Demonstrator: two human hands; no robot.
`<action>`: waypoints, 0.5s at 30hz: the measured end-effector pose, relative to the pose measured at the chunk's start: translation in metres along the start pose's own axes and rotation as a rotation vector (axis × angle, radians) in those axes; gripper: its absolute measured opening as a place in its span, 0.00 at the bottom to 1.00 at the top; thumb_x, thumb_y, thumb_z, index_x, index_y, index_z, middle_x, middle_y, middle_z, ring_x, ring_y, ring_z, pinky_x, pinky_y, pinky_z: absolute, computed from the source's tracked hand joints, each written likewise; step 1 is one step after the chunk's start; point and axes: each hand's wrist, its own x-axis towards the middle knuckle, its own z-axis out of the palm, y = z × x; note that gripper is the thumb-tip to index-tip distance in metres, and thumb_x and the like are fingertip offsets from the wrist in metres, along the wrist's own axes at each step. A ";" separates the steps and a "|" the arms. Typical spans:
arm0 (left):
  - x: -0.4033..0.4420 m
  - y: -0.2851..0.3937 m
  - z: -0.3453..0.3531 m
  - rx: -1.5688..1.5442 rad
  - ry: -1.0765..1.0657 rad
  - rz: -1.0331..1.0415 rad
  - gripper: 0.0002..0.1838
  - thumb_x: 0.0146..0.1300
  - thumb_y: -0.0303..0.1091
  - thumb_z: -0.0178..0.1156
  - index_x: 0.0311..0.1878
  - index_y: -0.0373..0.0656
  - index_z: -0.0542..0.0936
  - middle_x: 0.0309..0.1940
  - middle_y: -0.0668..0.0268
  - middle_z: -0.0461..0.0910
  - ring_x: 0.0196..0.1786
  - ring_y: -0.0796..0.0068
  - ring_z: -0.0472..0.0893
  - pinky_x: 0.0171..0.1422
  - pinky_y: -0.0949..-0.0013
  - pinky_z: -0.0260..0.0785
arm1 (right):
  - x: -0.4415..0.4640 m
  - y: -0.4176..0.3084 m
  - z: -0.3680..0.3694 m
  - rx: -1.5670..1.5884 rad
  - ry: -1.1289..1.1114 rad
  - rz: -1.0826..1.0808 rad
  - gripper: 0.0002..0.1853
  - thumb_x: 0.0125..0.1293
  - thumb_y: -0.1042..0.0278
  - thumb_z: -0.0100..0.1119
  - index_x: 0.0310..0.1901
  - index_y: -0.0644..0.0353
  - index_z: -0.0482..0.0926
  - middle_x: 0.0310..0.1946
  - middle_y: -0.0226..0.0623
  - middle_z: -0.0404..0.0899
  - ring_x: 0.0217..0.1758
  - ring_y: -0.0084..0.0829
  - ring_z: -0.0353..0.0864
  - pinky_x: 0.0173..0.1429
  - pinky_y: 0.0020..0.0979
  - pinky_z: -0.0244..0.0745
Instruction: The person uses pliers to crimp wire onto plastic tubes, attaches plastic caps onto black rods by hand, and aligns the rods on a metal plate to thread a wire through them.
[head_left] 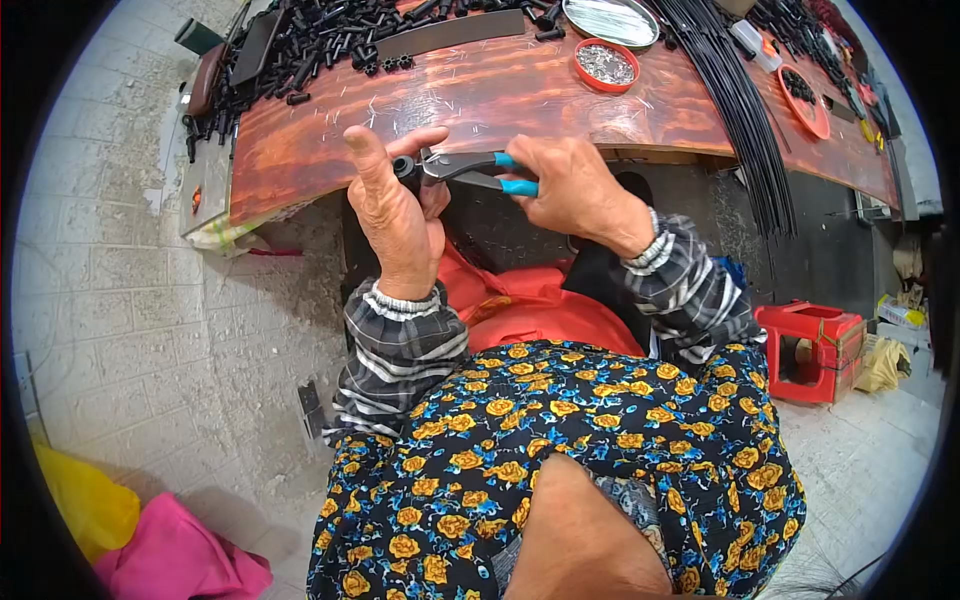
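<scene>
My right hand [585, 195] is wrapped round pliers [470, 163] with blue-tipped handles. Their metal jaws point left and meet a small black tubular part [404, 167] in my left hand [388, 212]. Thumb and index finger of the left hand stick out, while its other fingers curl at the part and partly hide it. Whether the jaws bite the part itself or a small pin on it, I cannot tell. Both hands are in the air just over the near edge of the wooden table [300, 165].
Black plastic parts [320, 50] lie heaped at the back left. A red dish of small metal pieces [607, 66] stands by a tray of thin white rods [612, 22]. Long black strips [735, 95] hang over the edge on the right. A red stool [812, 352] stands on the floor.
</scene>
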 end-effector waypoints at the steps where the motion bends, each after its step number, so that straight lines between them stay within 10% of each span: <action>1: 0.000 -0.002 -0.001 0.025 0.021 0.000 0.43 0.61 0.72 0.46 0.36 0.31 0.81 0.12 0.77 0.62 0.14 0.86 0.56 0.19 0.79 0.47 | -0.001 0.000 0.004 -0.004 -0.002 -0.001 0.09 0.53 0.74 0.65 0.32 0.63 0.73 0.25 0.45 0.77 0.30 0.49 0.79 0.31 0.42 0.72; 8: 0.003 -0.001 0.001 -0.007 0.076 0.037 0.39 0.62 0.69 0.50 0.32 0.33 0.81 0.12 0.76 0.63 0.14 0.88 0.58 0.18 0.79 0.46 | -0.001 -0.001 0.018 0.147 -0.045 0.087 0.11 0.53 0.71 0.66 0.30 0.64 0.72 0.21 0.49 0.74 0.26 0.53 0.75 0.29 0.41 0.69; 15: 0.006 -0.006 0.001 -0.116 -0.067 0.079 0.38 0.63 0.70 0.47 0.36 0.35 0.74 0.10 0.73 0.62 0.12 0.85 0.57 0.17 0.77 0.46 | 0.005 -0.012 0.009 0.543 -0.197 0.319 0.09 0.56 0.70 0.65 0.26 0.63 0.75 0.16 0.26 0.71 0.23 0.17 0.69 0.27 0.26 0.62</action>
